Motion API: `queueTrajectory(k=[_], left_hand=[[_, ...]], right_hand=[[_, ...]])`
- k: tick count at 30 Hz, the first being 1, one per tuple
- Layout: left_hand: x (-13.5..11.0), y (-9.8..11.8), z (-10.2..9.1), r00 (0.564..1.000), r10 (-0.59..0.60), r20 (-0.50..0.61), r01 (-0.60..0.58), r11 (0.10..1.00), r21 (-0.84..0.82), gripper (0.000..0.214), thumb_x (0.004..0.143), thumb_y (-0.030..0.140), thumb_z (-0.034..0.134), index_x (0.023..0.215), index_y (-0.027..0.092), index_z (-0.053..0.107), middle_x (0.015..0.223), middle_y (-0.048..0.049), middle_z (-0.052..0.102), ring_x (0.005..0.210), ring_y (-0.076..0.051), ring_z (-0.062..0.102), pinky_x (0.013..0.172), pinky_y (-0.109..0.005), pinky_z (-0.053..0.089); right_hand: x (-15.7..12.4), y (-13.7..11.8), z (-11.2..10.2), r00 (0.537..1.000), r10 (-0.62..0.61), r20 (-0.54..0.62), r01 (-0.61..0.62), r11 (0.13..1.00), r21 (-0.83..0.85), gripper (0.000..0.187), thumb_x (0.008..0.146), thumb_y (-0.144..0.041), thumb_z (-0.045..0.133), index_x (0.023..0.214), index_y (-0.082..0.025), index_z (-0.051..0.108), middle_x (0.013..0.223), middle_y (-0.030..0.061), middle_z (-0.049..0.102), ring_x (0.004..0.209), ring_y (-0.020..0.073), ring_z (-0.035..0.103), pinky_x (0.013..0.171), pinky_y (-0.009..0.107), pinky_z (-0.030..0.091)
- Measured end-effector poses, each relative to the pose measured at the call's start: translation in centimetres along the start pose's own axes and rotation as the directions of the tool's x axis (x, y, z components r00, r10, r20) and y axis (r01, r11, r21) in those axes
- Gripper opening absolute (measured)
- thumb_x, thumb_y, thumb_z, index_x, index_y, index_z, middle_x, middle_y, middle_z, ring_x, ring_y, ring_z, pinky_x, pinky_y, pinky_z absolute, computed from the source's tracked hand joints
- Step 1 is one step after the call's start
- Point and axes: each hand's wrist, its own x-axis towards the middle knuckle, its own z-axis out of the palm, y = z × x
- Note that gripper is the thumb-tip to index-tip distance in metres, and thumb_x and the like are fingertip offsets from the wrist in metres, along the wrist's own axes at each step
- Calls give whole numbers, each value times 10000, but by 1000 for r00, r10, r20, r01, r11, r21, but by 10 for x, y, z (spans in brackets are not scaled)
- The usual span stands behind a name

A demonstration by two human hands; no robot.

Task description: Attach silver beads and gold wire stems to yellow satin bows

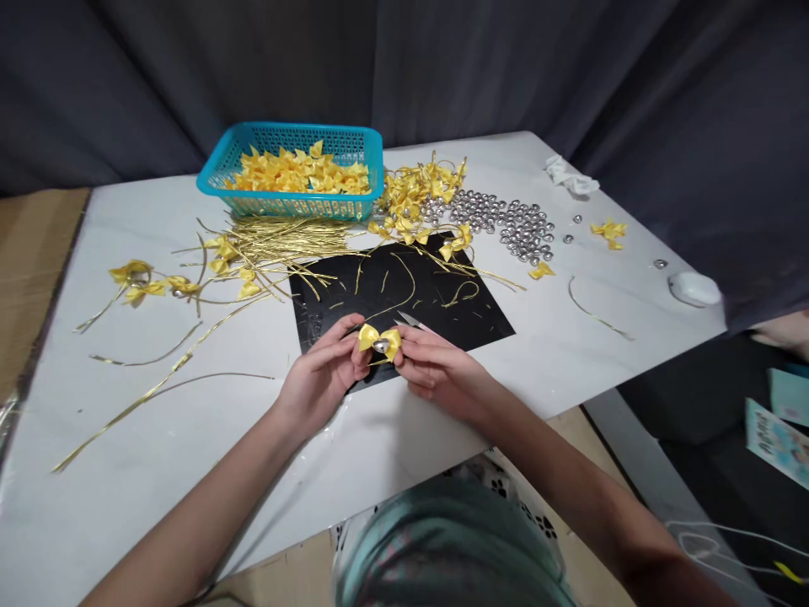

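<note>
Between both hands is a yellow ribbon bow with a silver bead at its centre. My left hand pinches the bow's left side, and the fingers of my right hand close on its right side. A thin gold strand shows just under the bow. Beyond my right fingers, a pointed metal blade lies over the black mat; its other end is hidden, and I cannot tell if the hand touches it. Short gold cord scraps are scattered across the mat.
A turquoise basket of yellow bows stands at the back, with gold cords in front. Finished-looking bows and silver beads are heaped to its right. A white dish and crumpled tissue lie at the right.
</note>
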Motion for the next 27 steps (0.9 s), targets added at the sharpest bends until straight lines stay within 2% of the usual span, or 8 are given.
queueTrajectory(k=[4, 9, 13, 17, 23, 27], left_hand=[[0, 1, -1, 1000, -11, -19, 10, 1000, -26, 247, 761, 13, 512, 923, 131, 657, 568, -5, 572, 564, -102, 576, 543, -176, 516], [0, 3, 1, 999, -35, -13, 34, 998, -43, 259, 701, 14, 575, 921, 127, 652, 554, 7, 577, 495, -81, 566, 455, -131, 476], [0, 1, 3, 1000, -14, -3, 14, 988, 155, 291, 639, 35, 682, 912, 127, 639, 705, 2, 638, 469, -50, 561, 392, -94, 432], [2, -1, 1, 997, 15, -73, 10, 939, 344, 312, 624, 80, 745, 913, 128, 639, 713, 20, 632, 533, -56, 605, 440, -84, 461], [3, -1, 0, 995, 7, -101, 33, 919, 393, 208, 679, 133, 726, 859, 139, 623, 665, 23, 629, 558, -57, 600, 474, -90, 465], [3, 1, 1, 996, -81, -31, 87, 904, 419, 133, 728, 164, 690, 837, 131, 622, 627, 4, 626, 544, -72, 582, 459, -110, 453]], right_hand=[[0, 1, -4, 997, -72, 14, 72, 997, 18, 221, 757, -150, 630, 959, -166, 541, 768, -36, 554, 413, -10, 300, 385, 137, 270], [0, -1, -2, 999, -42, -18, 43, 998, 37, 235, 767, -159, 612, 981, -167, 515, 721, -33, 568, 397, 0, 286, 378, 141, 261], [-1, -5, 0, 997, -50, -61, 54, 996, 75, 240, 743, -154, 615, 951, -168, 497, 668, -52, 544, 388, 2, 286, 374, 139, 241], [-2, -7, 1, 994, -72, -82, 77, 995, 69, 244, 719, -153, 620, 931, -166, 501, 661, -59, 523, 384, -5, 277, 382, 141, 220], [-1, -7, 0, 993, -75, -96, 79, 996, 46, 225, 719, -159, 615, 916, -170, 507, 675, -53, 512, 388, -3, 266, 384, 151, 199], [0, -8, 0, 992, -82, -96, 85, 996, 27, 231, 712, -162, 617, 912, -171, 501, 674, -54, 510, 389, -4, 266, 388, 151, 197]])
